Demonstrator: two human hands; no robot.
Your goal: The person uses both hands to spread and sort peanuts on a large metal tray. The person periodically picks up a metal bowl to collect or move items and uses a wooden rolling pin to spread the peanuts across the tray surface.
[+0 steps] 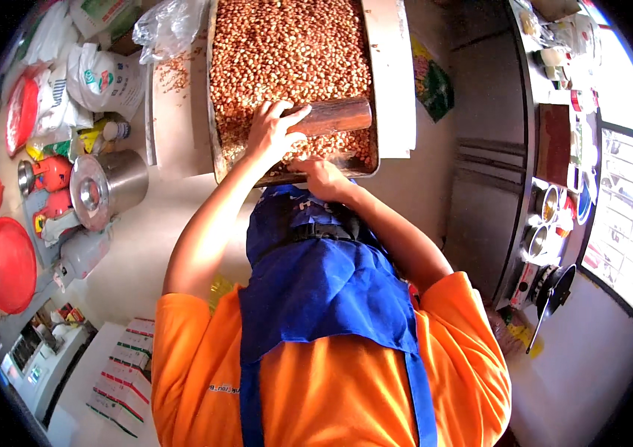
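Observation:
A large metal tray (373, 67) full of reddish-brown peanuts (287, 52) lies in front of me. Across its near part rests a dark wooden block (339, 117), flat on the nuts. My left hand (270, 134) grips the block's left end, thumb and fingers on either side of it. Closer to me, my right hand (324, 179) is closed at the tray's near edge, below the block. Whatever it may be holding is hard to make out. Between my hands the peanut layer looks thinner, and part of the tray's near end is hidden by my hands.
Left of the tray, a cardboard sheet (175, 123) carries scattered skins beside a clear plastic bag (169, 30). A steel pot (119, 186), a red lid (8, 264) and white bags (104, 78) stand farther left. To the right, a counter holds pans (555, 287) and bowls.

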